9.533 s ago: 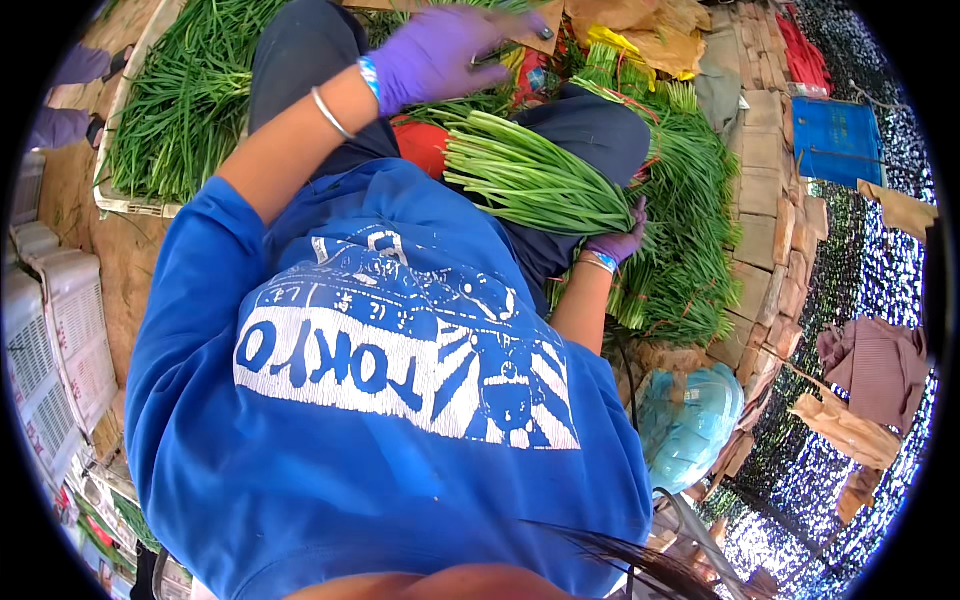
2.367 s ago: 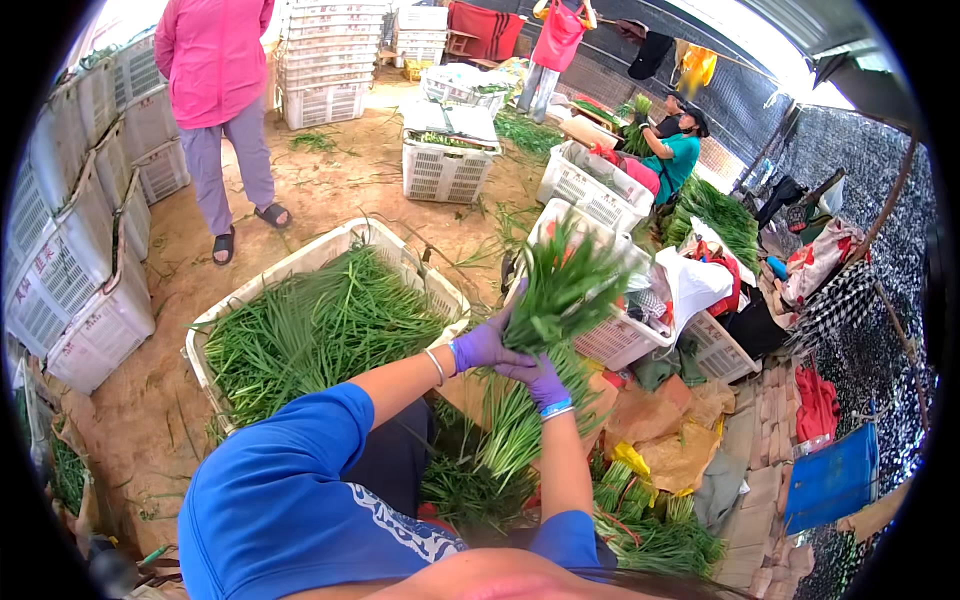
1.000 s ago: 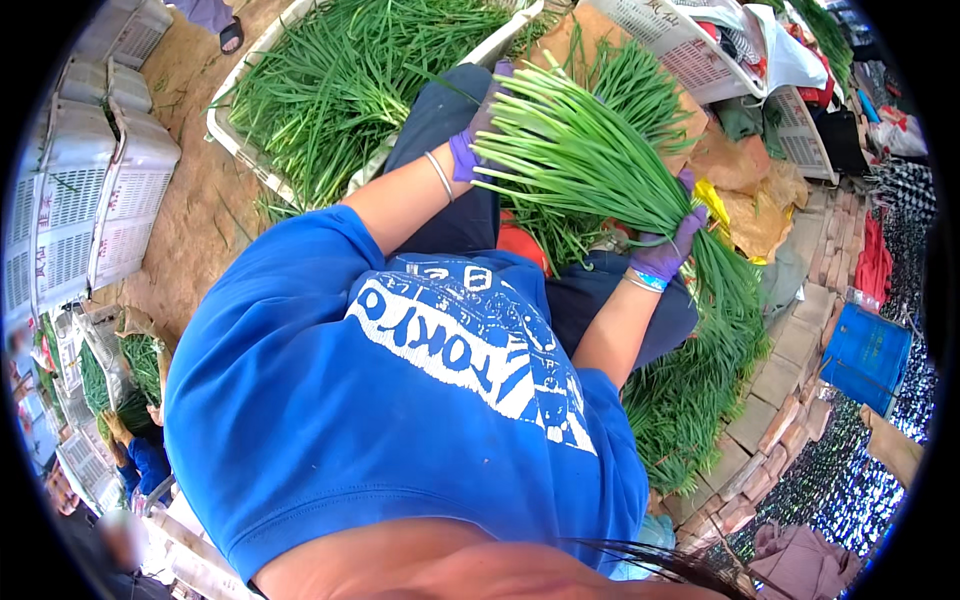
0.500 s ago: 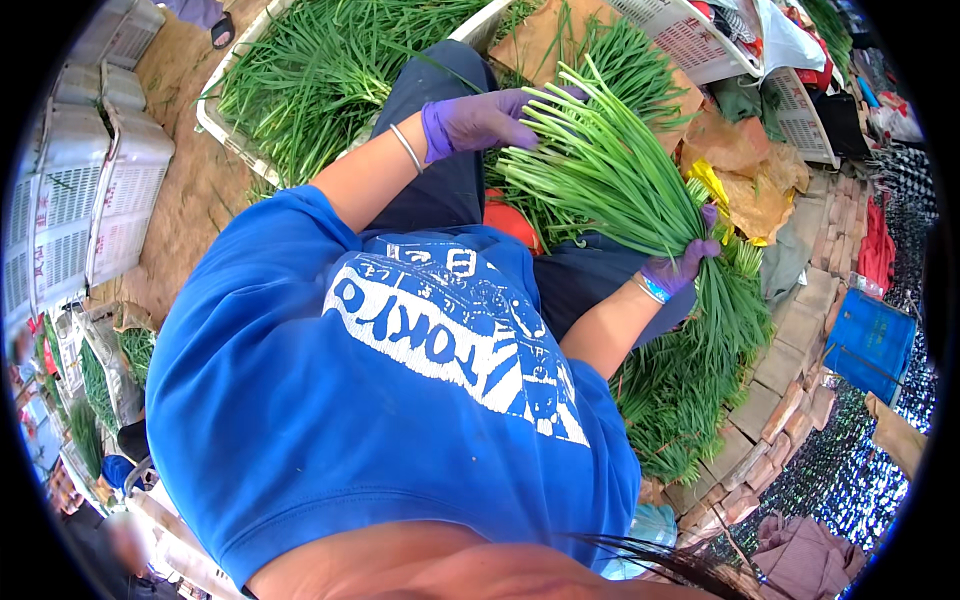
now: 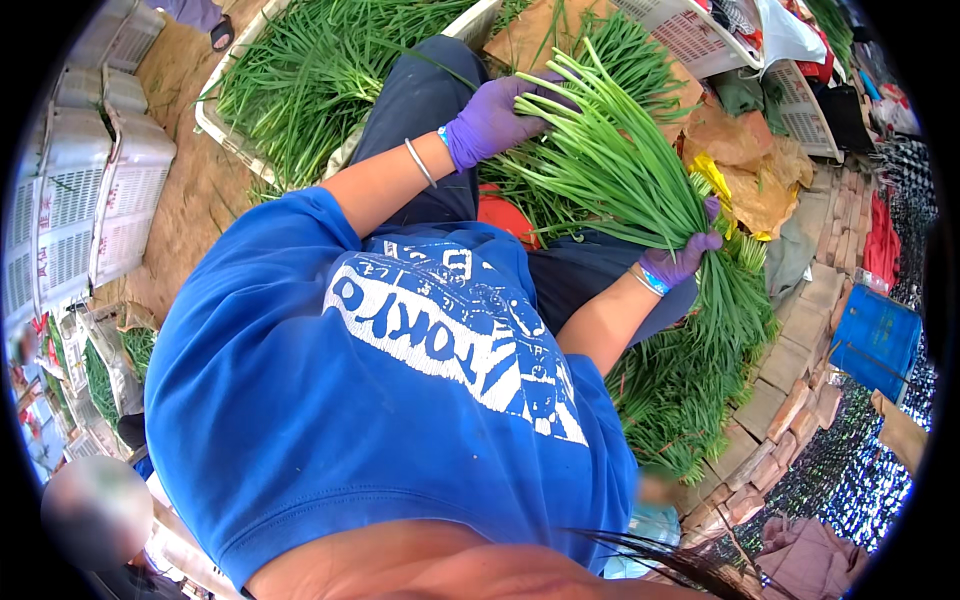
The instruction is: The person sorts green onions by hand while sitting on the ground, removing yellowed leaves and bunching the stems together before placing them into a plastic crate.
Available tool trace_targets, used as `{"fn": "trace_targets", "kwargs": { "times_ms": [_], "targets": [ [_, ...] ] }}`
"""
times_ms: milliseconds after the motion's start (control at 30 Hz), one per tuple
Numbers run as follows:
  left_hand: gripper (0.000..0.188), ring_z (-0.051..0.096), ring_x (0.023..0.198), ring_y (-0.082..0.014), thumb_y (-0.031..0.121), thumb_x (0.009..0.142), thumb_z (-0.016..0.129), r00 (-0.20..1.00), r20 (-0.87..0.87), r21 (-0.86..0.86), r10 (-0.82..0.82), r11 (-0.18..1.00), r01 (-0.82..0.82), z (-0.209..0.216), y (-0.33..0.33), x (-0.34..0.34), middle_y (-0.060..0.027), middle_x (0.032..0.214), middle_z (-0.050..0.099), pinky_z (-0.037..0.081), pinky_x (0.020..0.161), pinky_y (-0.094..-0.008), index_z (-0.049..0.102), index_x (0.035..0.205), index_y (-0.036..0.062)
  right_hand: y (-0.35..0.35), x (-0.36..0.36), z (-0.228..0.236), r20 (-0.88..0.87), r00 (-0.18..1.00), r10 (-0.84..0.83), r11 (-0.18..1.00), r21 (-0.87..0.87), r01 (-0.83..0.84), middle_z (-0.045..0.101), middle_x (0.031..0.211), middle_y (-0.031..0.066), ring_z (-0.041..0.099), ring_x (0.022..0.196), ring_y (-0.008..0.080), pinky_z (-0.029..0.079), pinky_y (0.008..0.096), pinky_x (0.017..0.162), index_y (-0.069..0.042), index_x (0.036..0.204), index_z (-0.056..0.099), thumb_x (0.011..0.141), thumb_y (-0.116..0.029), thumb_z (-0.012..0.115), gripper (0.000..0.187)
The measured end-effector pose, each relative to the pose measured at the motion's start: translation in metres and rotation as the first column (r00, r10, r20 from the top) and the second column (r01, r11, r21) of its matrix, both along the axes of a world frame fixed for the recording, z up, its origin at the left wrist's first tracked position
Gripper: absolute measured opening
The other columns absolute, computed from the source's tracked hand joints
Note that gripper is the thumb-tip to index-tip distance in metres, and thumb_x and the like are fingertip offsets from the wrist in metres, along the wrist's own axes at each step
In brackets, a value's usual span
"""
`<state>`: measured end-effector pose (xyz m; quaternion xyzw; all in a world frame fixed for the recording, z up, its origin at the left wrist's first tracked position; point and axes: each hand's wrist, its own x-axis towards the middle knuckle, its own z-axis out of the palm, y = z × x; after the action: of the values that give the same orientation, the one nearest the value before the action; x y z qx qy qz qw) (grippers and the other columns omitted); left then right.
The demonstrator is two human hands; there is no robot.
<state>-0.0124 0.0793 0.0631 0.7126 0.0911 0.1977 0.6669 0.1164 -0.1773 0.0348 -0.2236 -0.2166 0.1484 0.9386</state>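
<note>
A fanned bunch of garlic chives [image 5: 620, 170] stretches between my two purple-gloved hands. Around its leafy part, my right hand [image 5: 683, 258] is closed, with the leaves trailing down past it. My left hand [image 5: 500, 120] grips the pale stem ends at the top edge of the bunch, its fingers partly hidden behind the stalks. Beneath my right hand lies a big heap of garlic chives [image 5: 690, 390]. More chives [image 5: 630, 60] rest on brown cardboard beyond the bunch.
A white crate [image 5: 215, 125] full of long green chives stands at the far left. Stacked white crates [image 5: 130, 200] line the left side. A yellow bag [image 5: 718, 180] and brown paper [image 5: 770, 185] lie right of the bunch, near a brick edge [image 5: 780, 430] and a blue container [image 5: 875, 340].
My left hand has shifted slightly left, and the stem ends have risen and spread a little. My right hand keeps its hold. A blurred head has come further into view at lower left.
</note>
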Motion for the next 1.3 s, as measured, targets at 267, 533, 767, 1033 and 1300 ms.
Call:
{"fn": "trace_targets", "kwargs": {
  "times_ms": [267,533,767,1033,1300],
  "targets": [
    [0.053,0.048,0.107,-0.0128,0.0,0.078,0.056,0.962,0.153,-0.055,-0.228,0.97,0.239,0.017,0.003,-0.006,-0.0075,0.118,0.051,0.039,0.09,-0.0256,0.034,0.126,0.0009,-0.003,-0.005,0.017,0.187,0.981,0.051,0.999,-0.003,-0.051,0.047,0.121,0.0058,0.042,0.113,0.0306,0.033,0.0558,0.093,-0.021,0.088,0.063,0.079,-0.008,0.056,0.017],
    [0.055,0.053,0.095,-0.022,-0.006,0.07,0.053,0.891,0.453,0.425,-0.032,0.886,-0.184,0.014,0.002,-0.001,-0.0131,0.111,0.051,0.042,0.08,-0.0289,0.038,0.123,0.003,-0.003,-0.001,0.014,0.262,0.965,0.02,0.998,-0.063,-0.004,0.048,0.12,0.0054,0.04,0.114,0.0342,0.032,0.0547,0.094,-0.025,0.099,0.061,0.078,-0.013,0.059,0.025],
    [0.064,0.047,0.105,-0.0155,-0.012,0.074,0.046,0.938,0.256,-0.103,-0.235,0.958,0.268,0.038,-0.007,-0.005,-0.0107,0.118,0.047,0.038,0.09,-0.0255,0.023,0.132,0.0055,-0.015,-0.005,0.017,0.28,0.955,-0.1,0.995,0.018,0.098,0.049,0.117,0.0044,0.043,0.109,0.035,0.035,0.0544,0.09,-0.023,0.097,0.058,0.076,-0.015,0.061,0.023],
    [0.059,0.054,0.078,-0.0102,0.009,0.071,0.065,0.985,0.165,-0.475,-0.054,0.871,0.127,0.049,0.061,-0.026,-0.0077,0.102,0.055,0.044,0.065,-0.0213,0.039,0.123,0.0003,-0.067,0.011,-0.038,-0.127,0.879,-0.46,0.884,-0.157,0.44,0.053,0.1,0.0074,0.051,0.09,0.0286,0.041,0.0469,0.08,-0.015,0.085,0.053,0.078,-0.016,0.055,0.007],
    [0.051,0.058,0.082,-0.0163,0.02,0.074,0.065,0.95,0.035,0.568,-0.309,0.789,0.235,0.061,0.032,-0.013,-0.0095,0.102,0.059,0.046,0.072,-0.0269,0.047,0.119,0.0043,-0.004,0.02,-0.036,0.26,0.965,-0.039,0.998,0.063,0.023,0.052,0.096,0.0127,0.054,0.088,0.0358,0.044,0.0563,0.075,-0.011,0.084,0.046,0.074,-0.017,0.065,0.021]
  ]
}}
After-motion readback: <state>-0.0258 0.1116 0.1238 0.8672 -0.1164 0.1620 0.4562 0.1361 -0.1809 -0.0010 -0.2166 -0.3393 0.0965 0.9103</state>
